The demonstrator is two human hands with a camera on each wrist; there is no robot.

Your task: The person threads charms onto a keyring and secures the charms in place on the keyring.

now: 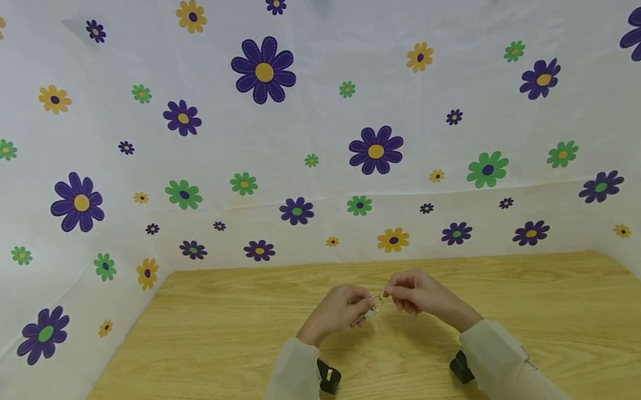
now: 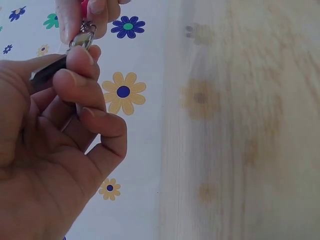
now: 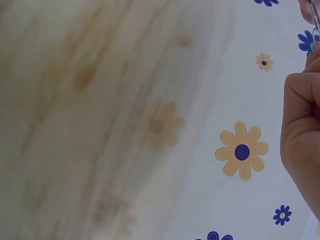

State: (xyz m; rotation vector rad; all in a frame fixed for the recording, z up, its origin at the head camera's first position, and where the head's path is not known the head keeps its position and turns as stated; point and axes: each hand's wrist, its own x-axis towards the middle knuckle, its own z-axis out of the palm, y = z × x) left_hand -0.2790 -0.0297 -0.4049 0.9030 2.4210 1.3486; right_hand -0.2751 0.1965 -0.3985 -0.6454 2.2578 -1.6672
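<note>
In the head view my left hand [image 1: 338, 309] and right hand [image 1: 425, 294] meet over the table, with a thin metal key ring [image 1: 381, 297] between their fingertips. Thumb and fingers of the left hand pinch a flat dark, silver-edged piece [image 2: 47, 73] joined to the ring's metal parts [image 2: 83, 38]. The right hand's thumb and fingers pinch the far side of the ring. A bit of a red thing [image 2: 84, 7] shows among the right fingers; its kind is hidden. The right wrist view catches only part of the right hand [image 3: 301, 122] at its edge.
A wood-grain tabletop [image 1: 208, 359] lies beneath both hands. A white cloth with printed flowers [image 1: 319, 123] stands behind and along both sides. Black wrist-camera mounts [image 1: 329, 377] sit by the sleeves.
</note>
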